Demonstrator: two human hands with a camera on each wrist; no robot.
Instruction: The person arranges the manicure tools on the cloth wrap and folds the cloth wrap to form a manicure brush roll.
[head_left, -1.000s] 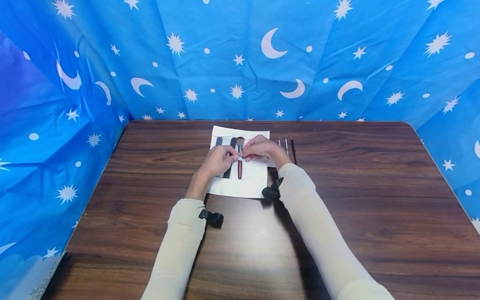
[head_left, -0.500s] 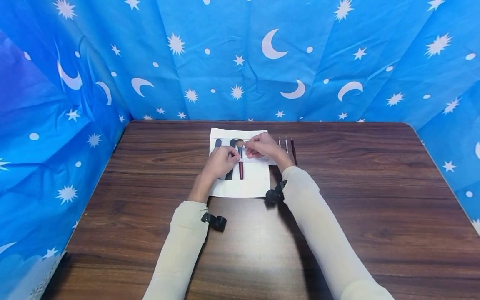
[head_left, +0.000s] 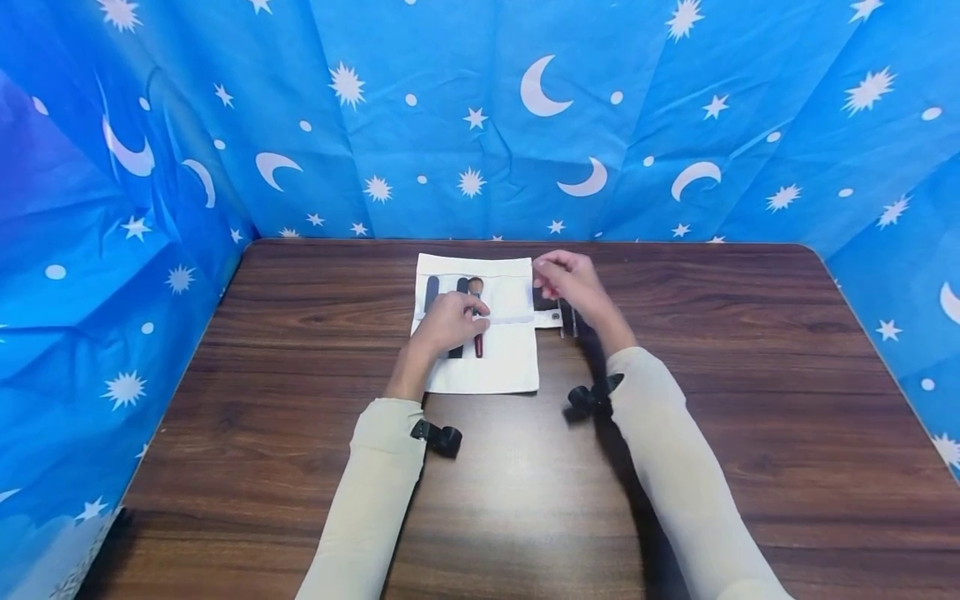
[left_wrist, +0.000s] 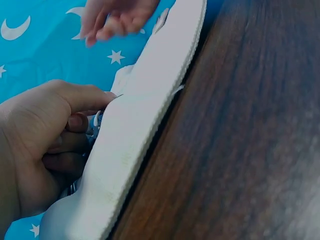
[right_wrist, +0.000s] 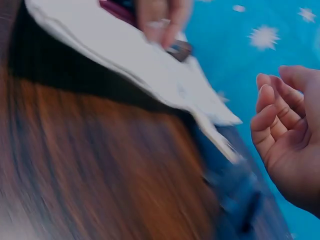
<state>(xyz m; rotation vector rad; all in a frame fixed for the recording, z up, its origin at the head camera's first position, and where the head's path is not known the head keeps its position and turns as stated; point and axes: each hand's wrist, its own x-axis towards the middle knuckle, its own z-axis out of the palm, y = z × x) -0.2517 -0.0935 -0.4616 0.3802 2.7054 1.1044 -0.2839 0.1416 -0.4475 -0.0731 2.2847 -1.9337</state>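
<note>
The sticks (head_left: 574,323) lie just right of the pouch (head_left: 510,362), long ways front to back. The right hand (head_left: 573,282), loose and holding nothing, is nearer. The left hand (head_left: 450,322) pinches the pouch.

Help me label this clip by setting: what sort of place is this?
Probably a makeshift recording booth, though nothing beyond it shows: blue cloth printed with moons and stars hangs behind and beside a table, and the person wears wrist cameras.
</note>
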